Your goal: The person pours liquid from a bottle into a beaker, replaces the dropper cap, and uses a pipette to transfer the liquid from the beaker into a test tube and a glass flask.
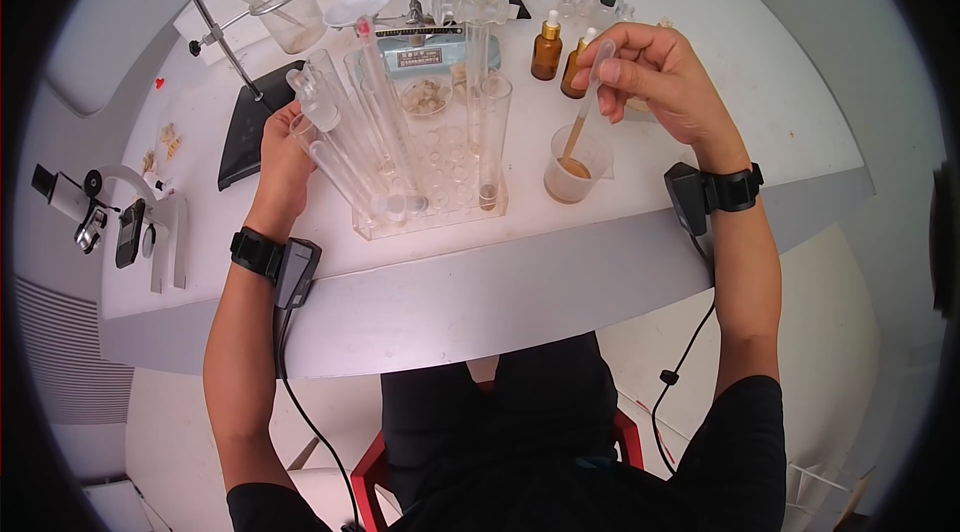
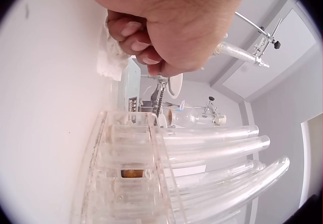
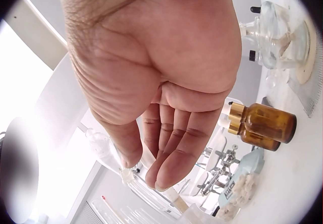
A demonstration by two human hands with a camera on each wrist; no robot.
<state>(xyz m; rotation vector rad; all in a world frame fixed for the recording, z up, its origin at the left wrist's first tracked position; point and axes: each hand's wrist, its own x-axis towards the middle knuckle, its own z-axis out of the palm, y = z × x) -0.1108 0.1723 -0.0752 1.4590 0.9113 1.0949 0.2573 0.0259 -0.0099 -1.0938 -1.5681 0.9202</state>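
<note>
Liquid (image 1: 570, 189) showed brown in the beaker (image 1: 602, 160) just below my right hand (image 1: 655, 87), where I had the dropper (image 1: 576, 132) pinched between thumb and fingers, its tip down inside the beaker and brown in its stem. Just past those fingers stood two amber bottles (image 1: 546, 54), too dark for me to read their contents. Beside my left hand (image 1: 285, 162) the rack (image 1: 430, 224) held clear tubes (image 1: 375, 112); the tube farthest from that hand had brown matter at its base. My left fingers were curled, their tips hidden by glassware in the head view, and I couldn't tell whether they gripped anything.
</note>
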